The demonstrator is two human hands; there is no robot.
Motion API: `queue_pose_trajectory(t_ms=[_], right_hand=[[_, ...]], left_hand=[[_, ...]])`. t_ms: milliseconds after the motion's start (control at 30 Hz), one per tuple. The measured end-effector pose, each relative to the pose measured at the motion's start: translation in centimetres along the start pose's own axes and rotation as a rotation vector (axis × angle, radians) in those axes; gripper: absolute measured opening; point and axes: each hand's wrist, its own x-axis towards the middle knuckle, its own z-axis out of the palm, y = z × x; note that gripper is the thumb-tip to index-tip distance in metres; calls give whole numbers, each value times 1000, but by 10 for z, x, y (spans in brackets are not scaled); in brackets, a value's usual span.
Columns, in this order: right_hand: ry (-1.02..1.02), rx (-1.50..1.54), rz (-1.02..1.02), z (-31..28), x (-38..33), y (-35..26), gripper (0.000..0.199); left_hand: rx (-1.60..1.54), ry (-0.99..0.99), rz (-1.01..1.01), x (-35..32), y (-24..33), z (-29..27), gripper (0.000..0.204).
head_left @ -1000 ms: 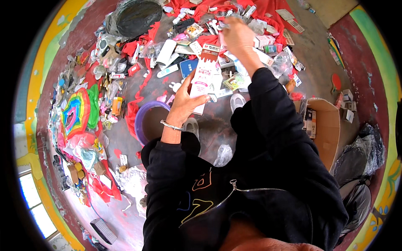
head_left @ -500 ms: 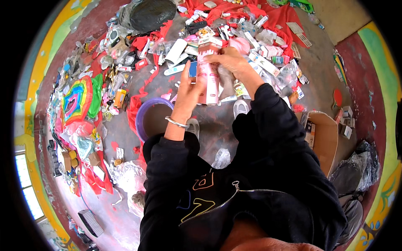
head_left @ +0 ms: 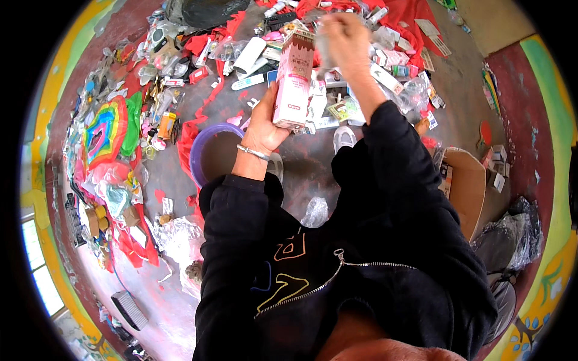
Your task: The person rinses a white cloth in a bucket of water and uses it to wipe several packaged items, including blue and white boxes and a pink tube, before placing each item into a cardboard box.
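Note:
A tall box [head_left: 294, 81], pink with a brown drip-pattern top, stands tilted in my left hand [head_left: 265, 127]. The fingers of that hand wrap round its lower left side, and a metal bangle circles the wrist. Off to the box's upper right, apart from it, is my right hand [head_left: 348, 43], smeared by motion. A limp greyish cloth-like piece [head_left: 325, 47] hangs from its fingers, too blurred to name surely. Beneath both hands lies a heap of small boxes, bottles and wrappers, with a white cylinder [head_left: 248, 55] just left of the pink box.
A purple tub [head_left: 194, 157] sits by my left knee. On the right stands an open cardboard box [head_left: 469, 198] near crumpled clear plastic [head_left: 525, 231]. Red cloth [head_left: 409, 24], a rainbow-striped piece [head_left: 108, 133] and a brush head [head_left: 129, 310] lie about the floor.
My right hand has left the pink box and swung up and away with the greyish piece. The box has tipped slightly and stays in my left hand.

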Motion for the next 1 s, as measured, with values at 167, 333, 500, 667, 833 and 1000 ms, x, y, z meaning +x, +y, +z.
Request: queue_pose_trajectory(t_ms=[167,333,500,667,833,1000], right_hand=[[-569,-117,-54,35,-55,-7,17],[-790,-118,-409,31,-96,-51,18],[-671,-275,-833,33,-95,-26,20],[-795,-382,-653,19,-78,-24,17],[-407,-250,-115,-20,-14,4,7],[-301,165,-179,-8,-26,-45,19]], left_hand=[[14,192,123,19,2,-24,36],[-221,-548,582,37,-9,-67,30],[-240,-174,410,27,17,-41,37],[-264,164,282,1,46,-38,36],[-3,267,456,-7,40,-7,30],[537,128,462,3,16,1,37]])
